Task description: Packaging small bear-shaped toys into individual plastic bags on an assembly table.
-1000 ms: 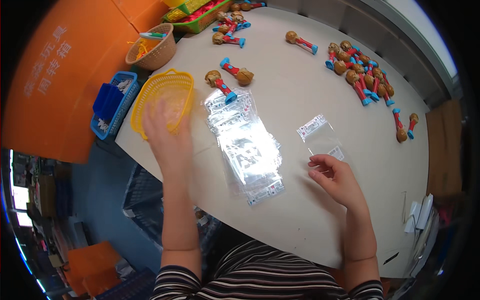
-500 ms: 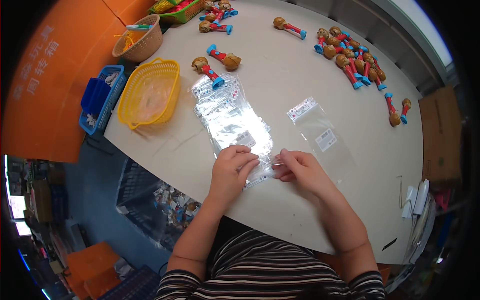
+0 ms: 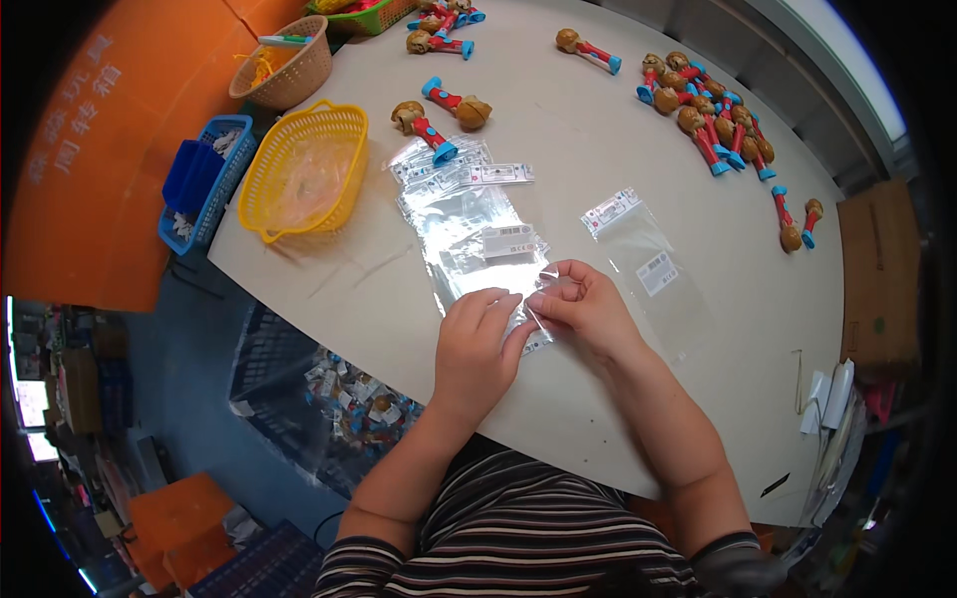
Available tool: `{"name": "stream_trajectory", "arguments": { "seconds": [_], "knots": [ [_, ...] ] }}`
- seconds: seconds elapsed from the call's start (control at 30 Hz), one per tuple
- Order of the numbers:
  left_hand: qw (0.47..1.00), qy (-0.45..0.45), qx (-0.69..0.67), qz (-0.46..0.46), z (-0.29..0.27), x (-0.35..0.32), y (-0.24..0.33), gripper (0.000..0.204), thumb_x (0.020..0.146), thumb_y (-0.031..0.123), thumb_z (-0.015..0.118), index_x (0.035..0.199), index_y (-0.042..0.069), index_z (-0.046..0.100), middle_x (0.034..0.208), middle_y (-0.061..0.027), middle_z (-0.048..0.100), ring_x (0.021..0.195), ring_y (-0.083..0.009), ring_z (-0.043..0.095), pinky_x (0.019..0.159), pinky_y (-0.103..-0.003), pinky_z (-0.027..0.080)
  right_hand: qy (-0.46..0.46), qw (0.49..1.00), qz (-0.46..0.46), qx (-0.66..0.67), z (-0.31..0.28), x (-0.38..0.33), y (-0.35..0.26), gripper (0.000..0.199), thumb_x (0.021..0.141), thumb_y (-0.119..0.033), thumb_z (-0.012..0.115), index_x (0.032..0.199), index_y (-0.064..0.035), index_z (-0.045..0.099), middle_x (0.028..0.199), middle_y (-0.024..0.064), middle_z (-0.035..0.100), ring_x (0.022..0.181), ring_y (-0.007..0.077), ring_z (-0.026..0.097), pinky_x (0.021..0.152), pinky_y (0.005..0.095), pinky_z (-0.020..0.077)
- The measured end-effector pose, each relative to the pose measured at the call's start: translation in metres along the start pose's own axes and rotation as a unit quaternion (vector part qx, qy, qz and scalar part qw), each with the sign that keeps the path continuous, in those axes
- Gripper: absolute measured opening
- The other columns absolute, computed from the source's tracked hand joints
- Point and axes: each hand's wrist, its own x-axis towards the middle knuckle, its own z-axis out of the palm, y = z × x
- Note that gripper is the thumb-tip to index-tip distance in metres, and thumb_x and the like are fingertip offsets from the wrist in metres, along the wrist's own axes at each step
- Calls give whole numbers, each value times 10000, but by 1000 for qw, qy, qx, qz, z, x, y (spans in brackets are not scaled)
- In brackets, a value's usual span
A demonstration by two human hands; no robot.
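Both of my hands are at the bottom end of a clear plastic bag with a white label and a printed header, on top of a pile of similar bags. My right hand pinches the bag's lower corner between thumb and fingers. Close beside it, my left hand is closed, thumb and fingertips on the same bag end. A single clear bag lies flat to the right of the pile. Above the pile lie two toys with brown heads, red shafts and blue ends.
More such toys are heaped at the far right. A yellow basket stands left of the pile, with a blue basket and a tan basket beyond. Packed toys fill a lined crate below the table. A cardboard box stands right.
The top bag now lies straighter and turned on the pile, with its header showing at the upper right. My right hand has moved slightly up, my left hand slightly right.
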Motion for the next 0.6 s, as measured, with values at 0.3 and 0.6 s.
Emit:
{"name": "stream_trajectory", "arguments": {
  "seconds": [0.3,0.6],
  "knots": [
    [999,-43,-25,10,-2,4,2,391,708,111,810,1051,8,655,1069,-158,640,992,-332,619,845,-400,502,9,997,-3,-75,-8,11,2,251,817,-77,775,967,21,599,694,52,663,553,52,558,469,192,386],
    [998,-6,55,-25,15,10,7,323,760,-31,659,1077,6,614,971,-157,624,893,-343,610,780,-409,494,12,996,-52,-73,-5,14,1,175,860,-86,738,926,-4,598,717,31,654,594,46,565,484,178,380]
  ]
}}
